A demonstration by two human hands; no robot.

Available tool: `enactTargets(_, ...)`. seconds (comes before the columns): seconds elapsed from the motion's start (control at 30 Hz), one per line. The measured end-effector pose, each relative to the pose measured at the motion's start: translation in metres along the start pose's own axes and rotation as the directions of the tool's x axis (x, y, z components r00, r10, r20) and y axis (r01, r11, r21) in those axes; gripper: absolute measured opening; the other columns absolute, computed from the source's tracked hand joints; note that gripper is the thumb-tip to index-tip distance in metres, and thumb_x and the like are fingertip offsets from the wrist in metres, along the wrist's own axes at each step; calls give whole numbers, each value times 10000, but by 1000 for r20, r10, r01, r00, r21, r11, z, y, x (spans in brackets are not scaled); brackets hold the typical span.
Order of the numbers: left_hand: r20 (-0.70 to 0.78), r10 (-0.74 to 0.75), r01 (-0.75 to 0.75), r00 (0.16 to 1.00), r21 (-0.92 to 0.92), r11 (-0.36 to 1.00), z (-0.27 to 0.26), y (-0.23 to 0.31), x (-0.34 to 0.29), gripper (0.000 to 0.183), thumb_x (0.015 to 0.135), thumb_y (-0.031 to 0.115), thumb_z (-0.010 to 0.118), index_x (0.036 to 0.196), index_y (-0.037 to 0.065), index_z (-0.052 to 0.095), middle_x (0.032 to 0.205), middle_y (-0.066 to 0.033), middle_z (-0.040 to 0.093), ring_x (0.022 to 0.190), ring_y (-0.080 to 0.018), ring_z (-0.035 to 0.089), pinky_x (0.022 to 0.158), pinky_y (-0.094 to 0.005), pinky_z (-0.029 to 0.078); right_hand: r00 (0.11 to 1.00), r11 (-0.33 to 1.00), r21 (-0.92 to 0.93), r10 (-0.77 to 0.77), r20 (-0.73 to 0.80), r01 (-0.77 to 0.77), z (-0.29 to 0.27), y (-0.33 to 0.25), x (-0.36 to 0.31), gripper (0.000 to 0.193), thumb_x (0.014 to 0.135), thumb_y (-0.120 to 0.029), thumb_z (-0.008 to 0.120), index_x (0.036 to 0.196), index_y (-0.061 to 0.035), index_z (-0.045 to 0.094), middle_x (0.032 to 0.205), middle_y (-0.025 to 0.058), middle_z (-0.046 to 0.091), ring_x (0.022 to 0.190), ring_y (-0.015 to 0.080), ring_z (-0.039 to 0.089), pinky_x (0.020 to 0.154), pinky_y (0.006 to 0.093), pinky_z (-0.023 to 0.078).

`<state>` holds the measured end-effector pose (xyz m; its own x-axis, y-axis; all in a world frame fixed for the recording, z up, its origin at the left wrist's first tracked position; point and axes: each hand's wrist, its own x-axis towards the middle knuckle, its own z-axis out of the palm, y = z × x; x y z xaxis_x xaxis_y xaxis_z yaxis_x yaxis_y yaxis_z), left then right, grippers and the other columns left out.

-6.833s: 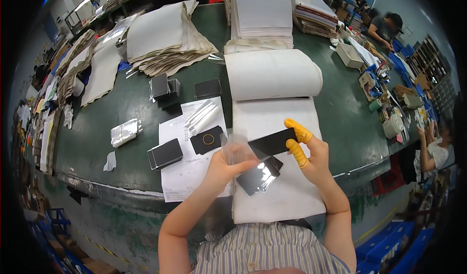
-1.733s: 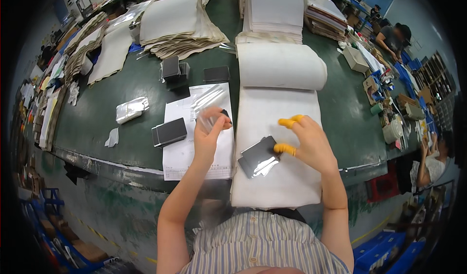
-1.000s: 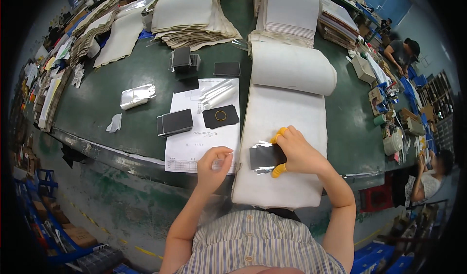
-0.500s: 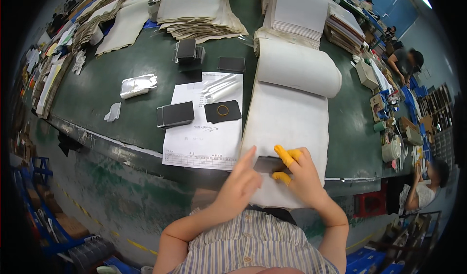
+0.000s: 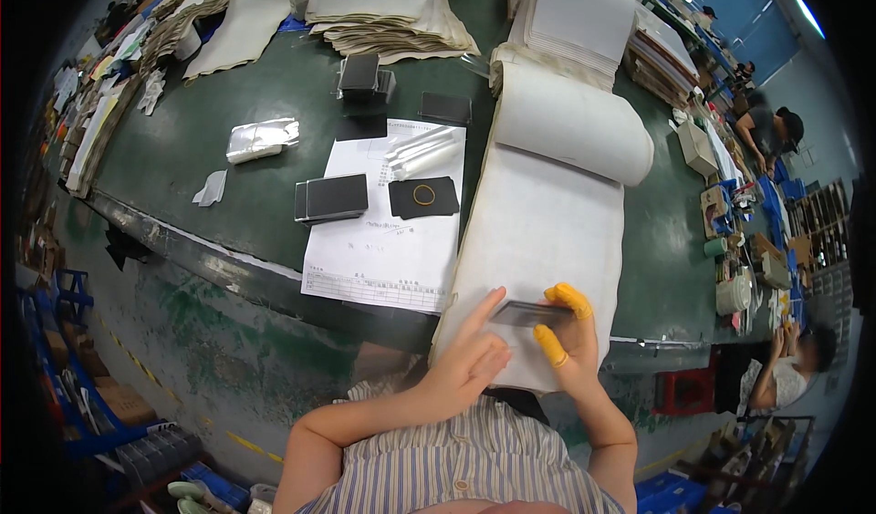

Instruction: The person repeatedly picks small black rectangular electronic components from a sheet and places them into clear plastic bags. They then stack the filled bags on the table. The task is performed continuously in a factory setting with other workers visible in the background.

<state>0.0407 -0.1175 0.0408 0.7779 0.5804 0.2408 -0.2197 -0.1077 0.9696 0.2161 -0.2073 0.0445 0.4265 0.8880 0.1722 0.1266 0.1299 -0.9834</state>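
Dark glossy panel (image 5: 532, 312) is held edge-on just above the near end of the long white sheet stack (image 5: 547, 240). To its left, the left hand (image 5: 465, 363) is spread open, its index fingertip laid against the panel's left end. To the right, the panel is pinched by the right hand (image 5: 573, 339), whose thumb and forefinger are capped with yellow finger cots (image 5: 550, 344).

Long green worktable (image 5: 228, 131), stained concrete floor (image 5: 173, 350), blue wall (image 5: 744, 3) at far end.
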Motion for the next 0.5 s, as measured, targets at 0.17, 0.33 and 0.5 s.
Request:
enactTargets(0.17, 74, 503, -480, 861, 444, 756, -13, -21, 0, 159, 853, 43, 580, 998, -18, 556, 1348, -248, 397, 1026, -338, 544, 869, -399, 430, 999, 987, -159, 41, 36, -34, -12, 8, -1, 386, 839, 52, 616, 1206, 4, 506, 1089, 98, 562, 949, 147, 575, 845, 264, 463)
enactTargets(0.33, 250, 298, -387, 922, 540, 747, -10, 5, 18, 441, 801, 23, 616, 1228, -23, 515, 1323, -211, 444, 743, -239, 636, 698, -316, 516, 995, 949, -315, 9, 97, 22, -13, -10, 10, 312, 843, 45, 620, 1146, 14, 553, 1046, 94, 607, 916, 135, 618, 788, 252, 509)
enactTargets(0.5, 122, 154, -185, 981, 831, 524, -15, 4, 39, 603, 773, 21, 624, 1335, 27, 406, 1297, -166, 470, 804, -246, 633, 672, -322, 528, 982, 963, -263, 97, 165, -51, 5, -42, 39, 397, 847, 43, 615, 1223, -4, 495, 1101, 103, 611, 934, 144, 629, 811, 266, 521)
